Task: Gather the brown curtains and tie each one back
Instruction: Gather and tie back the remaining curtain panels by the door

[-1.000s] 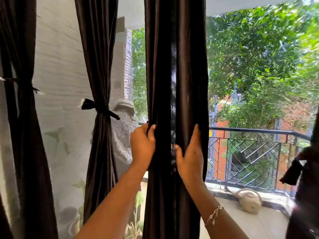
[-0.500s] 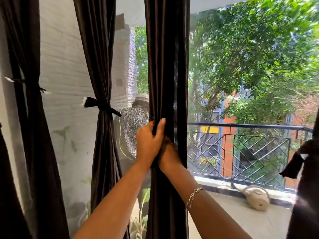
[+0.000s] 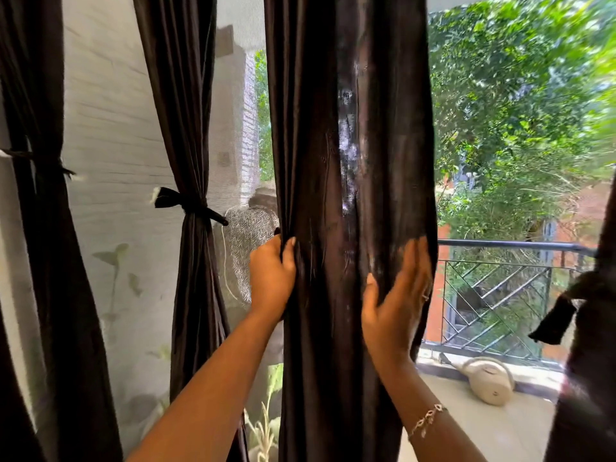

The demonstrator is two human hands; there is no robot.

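Brown curtain [image 3: 350, 161], centre panel: left edge is gripped by left hand [image 3: 271, 278], fingers curled; right side is pressed by right hand [image 3: 396, 305], fingers straight, thumb spread.

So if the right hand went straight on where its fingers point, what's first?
More curtain: the right hand lies flat on it, fingers up, so it would likely just slide up the fabric.

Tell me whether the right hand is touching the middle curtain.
Touching. The head view shows the right hand laid flat on the middle curtain, pressing its folds with no gap between them.
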